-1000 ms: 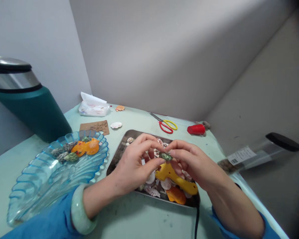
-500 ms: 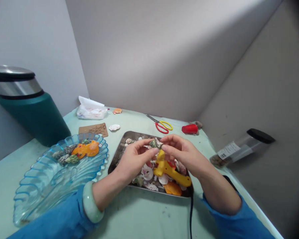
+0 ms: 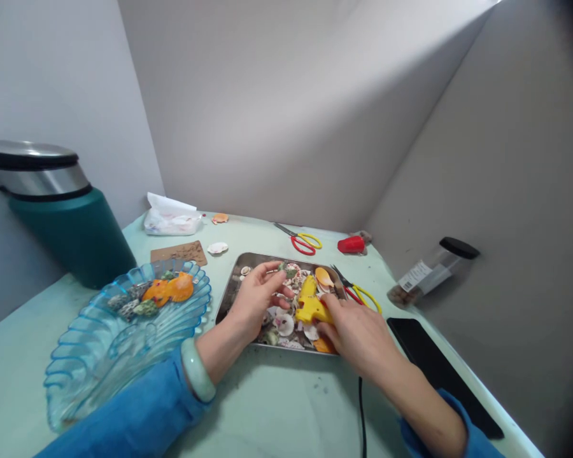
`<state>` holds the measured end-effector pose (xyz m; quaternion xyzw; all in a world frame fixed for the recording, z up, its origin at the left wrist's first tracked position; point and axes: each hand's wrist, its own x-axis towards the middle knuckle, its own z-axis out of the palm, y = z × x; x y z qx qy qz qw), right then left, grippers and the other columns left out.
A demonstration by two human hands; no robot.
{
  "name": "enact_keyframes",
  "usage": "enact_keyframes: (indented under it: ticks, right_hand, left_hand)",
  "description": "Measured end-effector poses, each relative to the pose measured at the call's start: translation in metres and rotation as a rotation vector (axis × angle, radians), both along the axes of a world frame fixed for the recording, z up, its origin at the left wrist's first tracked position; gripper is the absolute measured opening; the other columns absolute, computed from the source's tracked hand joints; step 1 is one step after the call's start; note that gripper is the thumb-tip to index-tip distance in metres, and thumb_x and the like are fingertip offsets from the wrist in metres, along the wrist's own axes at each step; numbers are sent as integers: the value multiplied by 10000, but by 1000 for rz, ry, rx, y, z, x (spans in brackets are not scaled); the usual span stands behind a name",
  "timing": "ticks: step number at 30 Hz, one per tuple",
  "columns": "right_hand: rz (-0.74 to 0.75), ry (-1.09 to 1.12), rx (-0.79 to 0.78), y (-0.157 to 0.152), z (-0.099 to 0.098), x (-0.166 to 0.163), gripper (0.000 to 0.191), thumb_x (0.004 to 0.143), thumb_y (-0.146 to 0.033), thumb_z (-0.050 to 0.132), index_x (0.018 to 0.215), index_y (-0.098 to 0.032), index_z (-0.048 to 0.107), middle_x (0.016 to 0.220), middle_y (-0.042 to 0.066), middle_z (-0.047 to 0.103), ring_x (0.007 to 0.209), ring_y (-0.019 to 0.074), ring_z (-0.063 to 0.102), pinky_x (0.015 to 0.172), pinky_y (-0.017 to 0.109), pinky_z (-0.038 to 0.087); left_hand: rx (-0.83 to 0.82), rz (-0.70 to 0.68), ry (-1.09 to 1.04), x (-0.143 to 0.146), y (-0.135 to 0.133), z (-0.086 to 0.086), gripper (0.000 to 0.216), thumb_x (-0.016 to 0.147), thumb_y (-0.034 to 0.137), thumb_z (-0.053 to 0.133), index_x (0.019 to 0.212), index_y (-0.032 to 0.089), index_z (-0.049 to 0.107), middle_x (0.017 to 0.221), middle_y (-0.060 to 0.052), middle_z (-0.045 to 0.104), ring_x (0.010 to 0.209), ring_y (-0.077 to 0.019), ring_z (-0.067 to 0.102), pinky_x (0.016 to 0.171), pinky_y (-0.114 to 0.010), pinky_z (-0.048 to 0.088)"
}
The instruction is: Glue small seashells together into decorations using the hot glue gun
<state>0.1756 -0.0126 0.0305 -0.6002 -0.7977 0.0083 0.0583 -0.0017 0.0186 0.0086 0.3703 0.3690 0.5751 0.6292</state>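
Note:
My left hand (image 3: pixel 254 301), with a pale green bangle at its wrist, is closed with a small greenish shell (image 3: pixel 289 272) at its thumb and fingertips. It is held above a metal tray (image 3: pixel 229 286) of mixed seashells. The fingers of my right hand (image 3: pixel 358 331) are wrapped round the handle of a yellow glue gun (image 3: pixel 310 308), which lies over the shells with its nozzle toward the back. An orange shell (image 3: pixel 323 277) sits near the tray's back right.
A blue clear shell-shaped dish (image 3: pixel 83 346) holds several shells at left, beside a teal bottle (image 3: pixel 71 232). Scissors (image 3: pixel 358 292) lie right of the tray, another pair (image 3: pixel 305 242) behind. A black phone-like slab (image 3: pixel 439 372) and a black cord (image 3: pixel 361 413) are at right.
My right hand has left the greenish shell and moved down to the glue gun's handle. My left hand keeps the shell, a little further left. The view has shifted slightly.

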Motion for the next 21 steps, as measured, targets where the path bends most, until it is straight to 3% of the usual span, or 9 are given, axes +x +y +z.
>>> enact_keyframes:
  ticks: [4, 5, 8, 10, 15, 21]
  right_hand:
    - [20, 236, -15, 6, -1, 21, 284, 914, -286, 440, 1165, -190, 532, 1029, 110, 661, 916, 262, 617, 763, 375, 465]
    - [25, 380, -29, 7, -1, 26, 284, 931, -330, 419, 1171, -211, 512, 992, 76, 653, 882, 226, 613, 753, 343, 472]
    - [9, 1077, -92, 13, -1, 34, 246, 927, -444, 422, 1003, -230, 516, 732, -5, 530, 656, 172, 550, 636, 299, 471]
    - [40, 1302, -141, 18, -1, 34, 241, 916, -471, 440, 925, -237, 499, 666, -37, 443, 567, 146, 489, 571, 285, 450]
    - [157, 1436, -375, 26, -3, 26, 287, 846, -410, 603, 1029, -195, 553, 529, -71, 416, 500, 123, 403, 512, 267, 361]
    - [104, 1385, -501, 24, -21, 26, 352, 834, -454, 605, 1034, -165, 576, 511, -62, 464, 443, 105, 407, 456, 251, 346]
  left_hand:
    - [-33, -23, -37, -1, 1, 0, 339, 817, 212, 605, 1143, 142, 544, 704, -10, 582, 566, -113, 594, 439, -196, 479]
    - [-44, -29, -47, -1, 1, 1, 341, 830, 207, 585, 1162, 142, 542, 691, -9, 579, 562, -113, 590, 429, -193, 475]
    - [-83, -49, -83, 0, 1, 2, 303, 852, 190, 551, 1152, 147, 539, 651, 10, 550, 528, -107, 574, 401, -186, 463]
    - [-99, -55, -101, 2, 0, 2, 214, 856, 191, 549, 1067, 154, 549, 679, 13, 548, 513, -97, 568, 391, -184, 461]
    - [-109, -83, -117, 2, 3, 1, 71, 860, 211, 548, 866, 141, 563, 795, -16, 576, 528, -86, 572, 389, -187, 469]
    - [-134, -57, -106, 2, 5, 0, 312, 835, 184, 596, 1147, 173, 588, 939, -54, 592, 678, -107, 598, 525, -213, 519]
